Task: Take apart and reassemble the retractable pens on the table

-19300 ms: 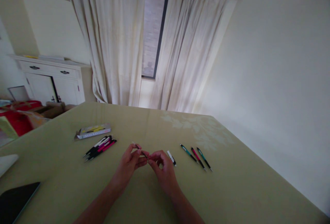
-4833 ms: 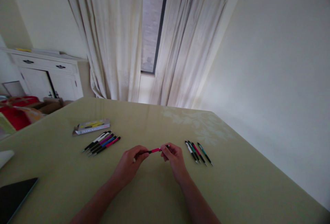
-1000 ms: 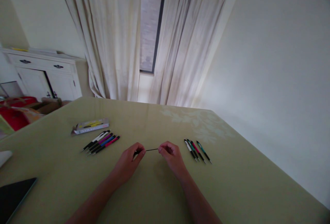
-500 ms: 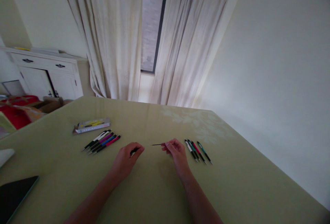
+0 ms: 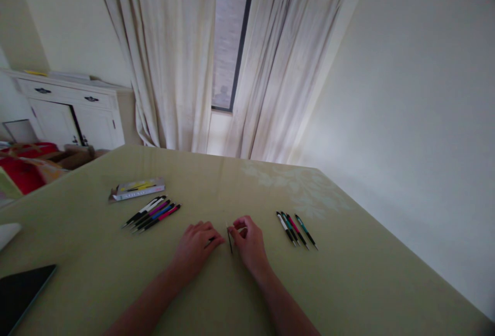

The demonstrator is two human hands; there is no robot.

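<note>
Though mostly inside the left hand point(image 5: 197, 248) — a dark piece point(image 5: 209, 241), shape unclear.

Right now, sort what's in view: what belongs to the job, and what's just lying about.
Job:
thin rod in right hand
dark piece in left hand
probably left pens, right pens

Lying about:
box, perhaps related
dark slab
red bag
cabinet

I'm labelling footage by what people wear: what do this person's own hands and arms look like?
The left hand and right hand are ungloved, with no ring that I can make out. The left forearm and right forearm are bare to the picture's lower edge: no sleeve, watch or bracelet shows. Fingernail detail is too small to tell.
</note>
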